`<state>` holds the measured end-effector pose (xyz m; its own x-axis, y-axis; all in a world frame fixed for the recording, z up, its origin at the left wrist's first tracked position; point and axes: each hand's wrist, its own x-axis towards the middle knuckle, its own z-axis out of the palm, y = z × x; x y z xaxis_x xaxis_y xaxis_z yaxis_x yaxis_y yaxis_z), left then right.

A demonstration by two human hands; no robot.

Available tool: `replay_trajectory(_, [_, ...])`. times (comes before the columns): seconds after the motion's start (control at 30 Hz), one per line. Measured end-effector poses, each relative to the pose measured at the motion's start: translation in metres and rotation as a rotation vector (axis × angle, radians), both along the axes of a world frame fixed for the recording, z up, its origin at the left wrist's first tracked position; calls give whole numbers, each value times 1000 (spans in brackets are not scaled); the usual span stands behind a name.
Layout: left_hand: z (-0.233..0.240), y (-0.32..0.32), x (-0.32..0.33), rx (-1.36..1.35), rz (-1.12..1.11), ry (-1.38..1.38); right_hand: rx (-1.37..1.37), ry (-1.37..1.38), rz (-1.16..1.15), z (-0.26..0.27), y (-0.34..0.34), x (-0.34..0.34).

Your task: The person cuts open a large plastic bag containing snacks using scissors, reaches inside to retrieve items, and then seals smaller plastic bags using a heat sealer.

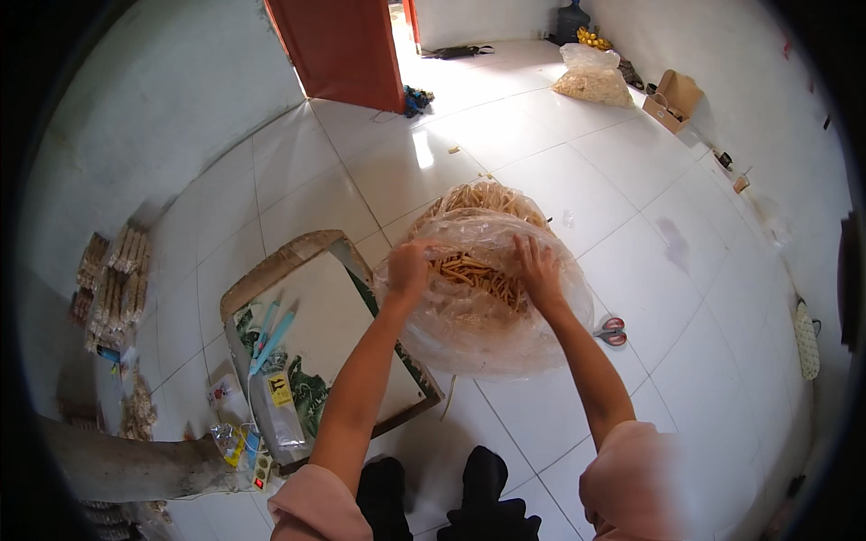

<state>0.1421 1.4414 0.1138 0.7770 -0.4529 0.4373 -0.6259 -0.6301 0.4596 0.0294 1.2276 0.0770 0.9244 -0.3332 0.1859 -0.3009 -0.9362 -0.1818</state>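
A large clear plastic bag point(473, 345) full of brown stick-shaped snacks point(473, 274) rests on the tiled floor in front of me. Its mouth gapes towards me, showing the sticks inside. My left hand point(408, 269) grips the film at the left side of the mouth, its fingertips partly hidden by plastic. At the right side, my right hand point(541, 270) holds the film with its fingers spread over it; the thumb is hard to see. More sticks show through the plastic at the bag's far end.
Left of the bag is a low wood-edged table point(385, 422) with a light-blue hand sealer point(272, 341) and clear packets point(287, 412). A power strip point(262, 466) is near its corner. Scissors point(612, 331) lie right of the bag. Filled packs point(118, 284) are stacked along the left wall.
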Motion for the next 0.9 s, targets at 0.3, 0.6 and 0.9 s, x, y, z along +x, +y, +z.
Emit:
replay_trajectory(0.3, [-30, 14, 28, -422, -147, 822, 981, -189, -70, -23, -97, 35])
replay_trajectory(0.6, [7, -9, -42, 47, -480, -237, -154, -384, 184, 4, -42, 28])
replay_trajectory(0.9, [-48, 67, -120, 603, -592, -384, 227, 141, 200, -4, -9, -47])
